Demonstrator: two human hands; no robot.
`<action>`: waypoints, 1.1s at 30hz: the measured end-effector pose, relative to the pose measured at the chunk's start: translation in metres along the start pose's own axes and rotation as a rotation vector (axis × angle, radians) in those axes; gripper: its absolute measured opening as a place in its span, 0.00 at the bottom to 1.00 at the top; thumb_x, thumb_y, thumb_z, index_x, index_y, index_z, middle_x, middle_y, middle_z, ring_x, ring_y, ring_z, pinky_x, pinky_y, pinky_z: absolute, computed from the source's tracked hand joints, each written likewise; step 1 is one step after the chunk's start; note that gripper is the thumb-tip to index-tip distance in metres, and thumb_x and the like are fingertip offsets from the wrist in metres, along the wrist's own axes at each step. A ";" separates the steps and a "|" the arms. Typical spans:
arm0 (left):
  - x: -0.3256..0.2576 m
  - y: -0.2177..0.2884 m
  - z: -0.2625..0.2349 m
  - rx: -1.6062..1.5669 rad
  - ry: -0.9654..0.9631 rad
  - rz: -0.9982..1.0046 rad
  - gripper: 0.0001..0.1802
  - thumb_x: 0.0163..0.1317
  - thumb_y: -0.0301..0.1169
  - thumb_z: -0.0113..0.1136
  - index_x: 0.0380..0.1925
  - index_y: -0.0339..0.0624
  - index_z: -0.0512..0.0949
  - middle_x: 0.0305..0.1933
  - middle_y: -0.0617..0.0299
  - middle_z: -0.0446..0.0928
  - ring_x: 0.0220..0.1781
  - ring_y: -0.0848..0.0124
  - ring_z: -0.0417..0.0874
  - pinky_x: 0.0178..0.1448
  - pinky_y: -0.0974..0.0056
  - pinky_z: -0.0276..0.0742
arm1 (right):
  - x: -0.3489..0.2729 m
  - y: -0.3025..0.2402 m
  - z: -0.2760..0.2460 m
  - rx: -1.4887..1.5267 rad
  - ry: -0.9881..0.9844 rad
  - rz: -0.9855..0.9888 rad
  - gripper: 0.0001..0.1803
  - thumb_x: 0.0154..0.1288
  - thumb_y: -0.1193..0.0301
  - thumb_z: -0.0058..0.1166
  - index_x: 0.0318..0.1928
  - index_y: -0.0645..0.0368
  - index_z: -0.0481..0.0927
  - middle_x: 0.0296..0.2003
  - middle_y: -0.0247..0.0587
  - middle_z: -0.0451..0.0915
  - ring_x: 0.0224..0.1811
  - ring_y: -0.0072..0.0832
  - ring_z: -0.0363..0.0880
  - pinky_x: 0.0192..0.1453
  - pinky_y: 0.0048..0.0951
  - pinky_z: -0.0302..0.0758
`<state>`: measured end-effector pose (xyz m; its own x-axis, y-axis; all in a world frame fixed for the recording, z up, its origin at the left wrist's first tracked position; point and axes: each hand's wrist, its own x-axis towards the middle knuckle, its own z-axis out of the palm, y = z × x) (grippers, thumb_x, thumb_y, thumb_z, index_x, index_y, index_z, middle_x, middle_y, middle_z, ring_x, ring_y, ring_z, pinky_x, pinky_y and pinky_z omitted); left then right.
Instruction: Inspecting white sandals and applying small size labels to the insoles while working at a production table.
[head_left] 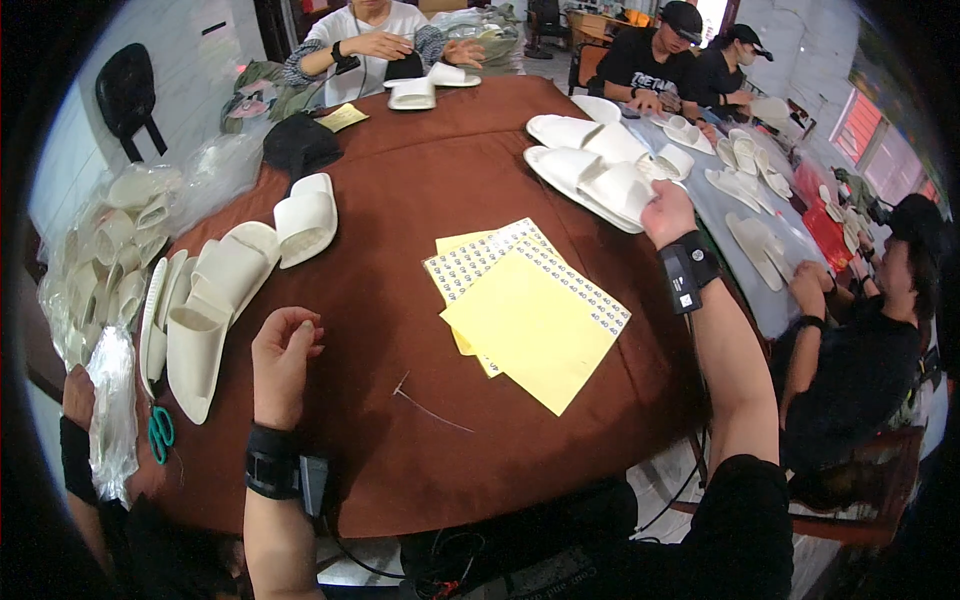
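your left hand [286, 365]: hanging loose, seemingly empty; right hand [667, 212]: touching slipper [615, 190], grip unclear; you're likely picking, next needing secure hold.

It's bright in here, plastic [113, 400] glaring left of the bowed-looking brown table [385, 260], detail beyond it perhaps soft.

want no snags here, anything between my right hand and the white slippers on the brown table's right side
Nothing visible stands between them: your right hand is at the near slipper and appears to touch it. The yellow sheets lie off to the left.
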<state>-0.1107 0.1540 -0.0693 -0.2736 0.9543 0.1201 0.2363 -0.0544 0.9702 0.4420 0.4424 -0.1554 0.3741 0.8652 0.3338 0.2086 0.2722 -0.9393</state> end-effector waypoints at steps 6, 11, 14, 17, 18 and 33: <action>-0.004 -0.002 -0.007 0.020 0.011 0.019 0.08 0.66 0.28 0.53 0.41 0.39 0.76 0.40 0.64 0.78 0.41 0.75 0.79 0.44 0.69 0.76 | 0.002 -0.007 0.014 0.479 -0.001 0.163 0.04 0.56 0.78 0.50 0.33 0.64 0.75 0.32 0.52 0.78 0.39 0.43 0.79 0.43 0.40 0.74; 0.003 -0.002 -0.002 -0.060 -0.009 0.007 0.08 0.66 0.27 0.54 0.43 0.39 0.75 0.43 0.63 0.77 0.43 0.74 0.79 0.45 0.69 0.76 | -0.028 -0.062 -0.007 -0.187 -0.087 -0.080 0.13 0.57 0.79 0.48 0.44 0.69 0.73 0.33 0.41 0.76 0.36 0.31 0.77 0.37 0.33 0.72; 0.005 -0.002 0.002 -0.108 0.004 0.007 0.09 0.66 0.27 0.54 0.44 0.39 0.75 0.43 0.63 0.77 0.43 0.73 0.79 0.45 0.68 0.76 | -0.011 -0.055 -0.042 0.063 -0.240 0.186 0.28 0.60 0.71 0.51 0.61 0.66 0.67 0.37 0.33 0.75 0.36 0.23 0.75 0.36 0.27 0.72; 0.003 -0.003 -0.001 -0.173 0.021 -0.006 0.10 0.65 0.27 0.54 0.45 0.37 0.74 0.44 0.62 0.77 0.43 0.72 0.79 0.45 0.68 0.77 | -0.026 -0.081 -0.038 0.034 -0.251 0.235 0.26 0.62 0.69 0.50 0.60 0.63 0.68 0.37 0.33 0.75 0.35 0.23 0.74 0.33 0.25 0.72; 0.004 -0.002 0.000 -0.175 0.040 -0.007 0.10 0.65 0.27 0.54 0.45 0.37 0.74 0.44 0.62 0.77 0.43 0.72 0.79 0.45 0.68 0.77 | -0.028 -0.088 -0.042 -0.155 -0.229 0.233 0.24 0.62 0.69 0.49 0.59 0.62 0.70 0.36 0.33 0.75 0.34 0.23 0.74 0.31 0.25 0.71; 0.013 0.005 -0.045 -0.502 0.919 0.321 0.17 0.58 0.18 0.50 0.49 0.33 0.70 0.47 0.56 0.72 0.49 0.70 0.74 0.57 0.66 0.71 | -0.124 -0.210 0.106 -0.267 -0.614 -0.349 0.12 0.66 0.75 0.49 0.49 0.64 0.77 0.40 0.33 0.79 0.43 0.21 0.75 0.49 0.22 0.72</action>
<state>-0.1549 0.1533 -0.0531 -0.9073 0.3024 0.2920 0.0714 -0.5737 0.8160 0.2560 0.3225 -0.0074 -0.3081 0.8481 0.4311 0.4641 0.5295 -0.7101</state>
